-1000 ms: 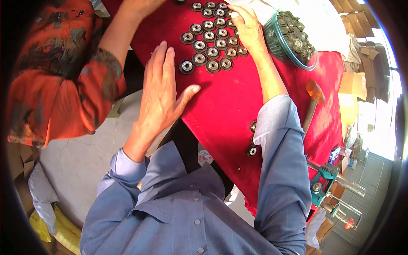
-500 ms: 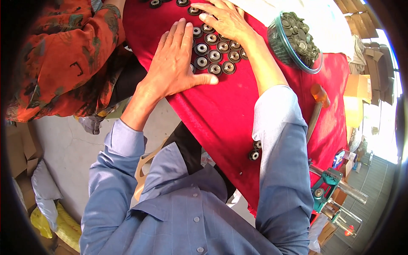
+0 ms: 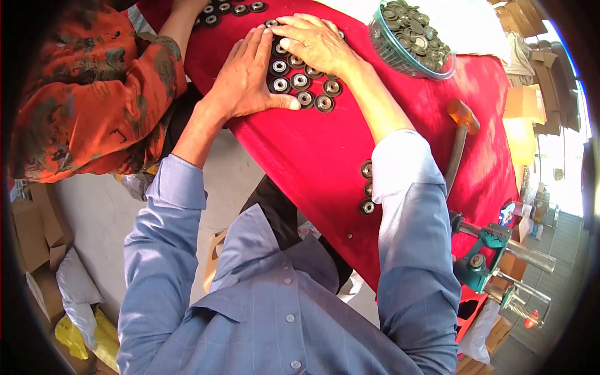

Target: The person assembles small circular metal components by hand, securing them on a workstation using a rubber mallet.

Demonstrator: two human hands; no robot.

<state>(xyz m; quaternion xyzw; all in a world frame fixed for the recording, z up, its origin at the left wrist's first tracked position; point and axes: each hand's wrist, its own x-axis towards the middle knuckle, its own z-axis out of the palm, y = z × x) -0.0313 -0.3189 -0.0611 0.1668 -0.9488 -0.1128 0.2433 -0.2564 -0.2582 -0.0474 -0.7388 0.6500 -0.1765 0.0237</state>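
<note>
On the red tablecloth [image 3: 325, 150], your two hands now hem in the bearing rollers [image 3: 300, 82].

Closest to you, three more rollers [image 3: 367, 207] sit in a short row just beside your right sleeve [image 3: 409, 194], with an orange-headed mallet [image 3: 464, 115] past it. A second ago your left hand [image 3: 241, 82] was well clear of the main bunch; now it's up against the left edge, fingers pressed together, thumb stuck out along the near side. Your right hand [image 3: 322, 50] has swung across the top, fingers slightly spread; can't tell if the tips grip anything. So the bunch is bounded on two sides instead of lying open. Farther off: a co-worker's hand [image 3: 189, 5] by other rollers [image 3: 240, 9], and a clear teal tub [image 3: 389, 47] of dark discs [image 3: 415, 31].
</note>
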